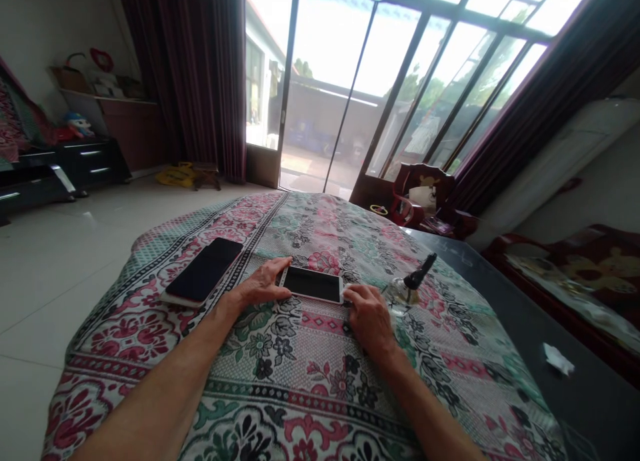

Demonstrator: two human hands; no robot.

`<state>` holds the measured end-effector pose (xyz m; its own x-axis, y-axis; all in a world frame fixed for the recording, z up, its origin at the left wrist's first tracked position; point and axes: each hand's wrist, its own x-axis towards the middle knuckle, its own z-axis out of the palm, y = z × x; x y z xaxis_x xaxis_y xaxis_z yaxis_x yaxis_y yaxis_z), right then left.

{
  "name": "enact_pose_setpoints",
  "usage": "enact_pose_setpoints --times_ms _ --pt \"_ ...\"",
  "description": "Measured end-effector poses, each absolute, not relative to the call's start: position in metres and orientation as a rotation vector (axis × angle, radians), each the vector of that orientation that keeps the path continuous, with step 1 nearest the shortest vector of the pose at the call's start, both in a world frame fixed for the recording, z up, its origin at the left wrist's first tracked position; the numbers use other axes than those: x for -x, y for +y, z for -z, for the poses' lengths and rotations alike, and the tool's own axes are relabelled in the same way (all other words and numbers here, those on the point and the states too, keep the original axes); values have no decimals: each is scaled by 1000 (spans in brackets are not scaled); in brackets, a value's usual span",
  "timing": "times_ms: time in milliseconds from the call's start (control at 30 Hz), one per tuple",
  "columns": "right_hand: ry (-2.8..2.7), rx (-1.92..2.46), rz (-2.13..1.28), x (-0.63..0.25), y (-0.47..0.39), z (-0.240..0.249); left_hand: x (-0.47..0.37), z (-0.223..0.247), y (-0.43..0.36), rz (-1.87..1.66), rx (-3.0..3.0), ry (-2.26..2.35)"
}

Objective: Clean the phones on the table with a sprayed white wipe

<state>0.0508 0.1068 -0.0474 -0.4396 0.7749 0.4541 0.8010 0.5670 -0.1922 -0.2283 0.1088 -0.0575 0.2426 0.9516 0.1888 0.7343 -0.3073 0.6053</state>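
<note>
A white smartphone (314, 285) with a dark screen lies face up on the patterned cloth, between my two hands. My left hand (265, 282) holds its left end, the thumb at the near corner and a finger at the far corner. At the other end, the curled fingers of my right hand (369, 314) grip the phone's right edge; their tips are partly hidden. A larger phone (206, 271) with a black screen rests to the left of my left hand. Just beyond my right hand stands a clear spray bottle (403, 293) with a black nozzle.
A floral tablecloth (320, 387) covers the round table. On the right, a dark tabletop (530, 341) bears a crumpled white tissue (559, 359). A wooden chair (425, 194) stands near the glass door (340, 101). A yellow bag (176, 175) lies on the floor at the left.
</note>
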Motion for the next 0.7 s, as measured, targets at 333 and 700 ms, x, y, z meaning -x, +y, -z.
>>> enact_pose_setpoints --times_ms 333,700 --pt "-2537 971 88 26 98 49 227 63 111 -828 -2136 1534" --pt "-2344 968 15 -5 109 53 227 62 112 -810 -2143 1550"
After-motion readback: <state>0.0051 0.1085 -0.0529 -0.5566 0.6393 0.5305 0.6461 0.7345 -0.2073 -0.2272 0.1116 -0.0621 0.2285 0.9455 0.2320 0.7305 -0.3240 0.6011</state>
